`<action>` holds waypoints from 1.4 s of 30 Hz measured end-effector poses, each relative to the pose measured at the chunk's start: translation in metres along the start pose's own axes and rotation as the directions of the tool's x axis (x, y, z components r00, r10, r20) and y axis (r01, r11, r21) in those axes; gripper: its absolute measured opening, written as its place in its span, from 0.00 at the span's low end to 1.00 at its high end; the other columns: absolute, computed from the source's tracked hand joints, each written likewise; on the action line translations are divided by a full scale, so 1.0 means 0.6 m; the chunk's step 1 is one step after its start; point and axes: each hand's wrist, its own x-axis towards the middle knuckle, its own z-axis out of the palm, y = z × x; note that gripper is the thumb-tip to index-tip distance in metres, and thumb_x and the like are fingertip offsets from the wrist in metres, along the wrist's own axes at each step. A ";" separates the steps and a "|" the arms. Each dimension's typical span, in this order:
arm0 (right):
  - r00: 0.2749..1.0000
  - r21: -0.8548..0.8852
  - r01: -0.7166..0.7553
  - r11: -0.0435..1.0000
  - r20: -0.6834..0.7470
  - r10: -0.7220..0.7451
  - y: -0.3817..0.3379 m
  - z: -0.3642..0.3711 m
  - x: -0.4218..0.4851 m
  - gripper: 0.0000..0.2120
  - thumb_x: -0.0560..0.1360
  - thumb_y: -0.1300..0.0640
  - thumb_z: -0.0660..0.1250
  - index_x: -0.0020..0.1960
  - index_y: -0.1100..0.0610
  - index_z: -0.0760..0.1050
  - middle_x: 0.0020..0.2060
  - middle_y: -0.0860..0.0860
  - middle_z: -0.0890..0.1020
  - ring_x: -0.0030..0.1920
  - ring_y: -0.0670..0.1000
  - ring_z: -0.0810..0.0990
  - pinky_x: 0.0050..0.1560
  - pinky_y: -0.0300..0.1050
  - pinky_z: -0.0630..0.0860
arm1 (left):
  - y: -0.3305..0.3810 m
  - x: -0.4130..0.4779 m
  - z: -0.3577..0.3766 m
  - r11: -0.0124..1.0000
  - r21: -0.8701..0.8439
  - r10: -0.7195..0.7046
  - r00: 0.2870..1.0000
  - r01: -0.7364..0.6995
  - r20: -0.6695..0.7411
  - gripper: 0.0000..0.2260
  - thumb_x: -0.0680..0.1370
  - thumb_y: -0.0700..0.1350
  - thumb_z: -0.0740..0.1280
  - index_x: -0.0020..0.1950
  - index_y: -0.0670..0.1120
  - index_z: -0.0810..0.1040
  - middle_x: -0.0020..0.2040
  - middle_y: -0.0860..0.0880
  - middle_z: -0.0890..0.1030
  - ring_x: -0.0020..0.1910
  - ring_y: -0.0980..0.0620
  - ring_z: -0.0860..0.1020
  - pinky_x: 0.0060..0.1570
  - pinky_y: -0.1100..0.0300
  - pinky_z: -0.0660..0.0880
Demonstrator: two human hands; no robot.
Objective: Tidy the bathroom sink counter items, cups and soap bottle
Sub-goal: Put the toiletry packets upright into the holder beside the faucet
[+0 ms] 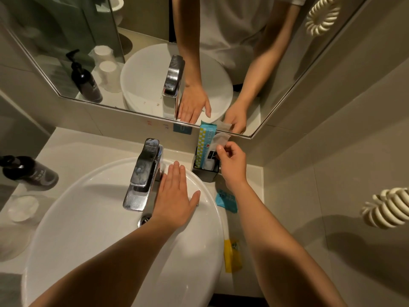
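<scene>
My right hand pinches a white sachet that stands in a small black holder at the back right of the counter. A tall blue dotted packet stands in the same holder. My left hand lies flat and open on the far rim of the white basin, just right of the chrome tap. A black soap pump bottle stands at the left. Two upturned clear cups sit in front of it.
A blue packet and a yellow packet lie on the narrow counter strip right of the basin. The mirror runs along the back wall. A cream coiled cord hangs on the tiled right wall.
</scene>
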 end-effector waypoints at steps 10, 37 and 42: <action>0.999 -0.026 -0.019 0.999 -0.029 0.018 0.011 -0.035 -0.020 0.11 0.79 0.57 0.68 0.61 0.52 0.79 0.51 0.46 0.83 0.51 0.43 0.81 0.43 0.30 0.78 | 0.003 -0.001 -0.006 1.000 0.010 -0.006 1.000 0.006 0.012 0.41 0.79 0.70 0.44 0.81 0.46 0.34 0.83 0.45 0.35 0.81 0.46 0.36 0.80 0.47 0.43; 0.977 -0.281 -0.193 0.940 0.038 0.212 0.094 -0.116 -0.097 0.04 0.80 0.56 0.68 0.50 0.57 0.76 0.48 0.56 0.82 0.47 0.52 0.82 0.37 0.32 0.78 | 0.008 0.000 -0.019 1.000 0.015 0.001 1.000 -0.002 0.030 0.42 0.80 0.69 0.48 0.82 0.45 0.36 0.83 0.44 0.37 0.81 0.45 0.37 0.79 0.48 0.42; 0.998 -0.250 -0.042 0.967 0.024 0.049 0.025 -0.108 -0.085 0.11 0.85 0.56 0.57 0.50 0.61 0.75 0.45 0.55 0.78 0.45 0.52 0.77 0.38 0.38 0.74 | 0.007 0.000 -0.016 1.000 0.011 0.006 1.000 -0.006 0.022 0.41 0.80 0.69 0.48 0.82 0.44 0.37 0.83 0.44 0.37 0.81 0.45 0.37 0.79 0.48 0.41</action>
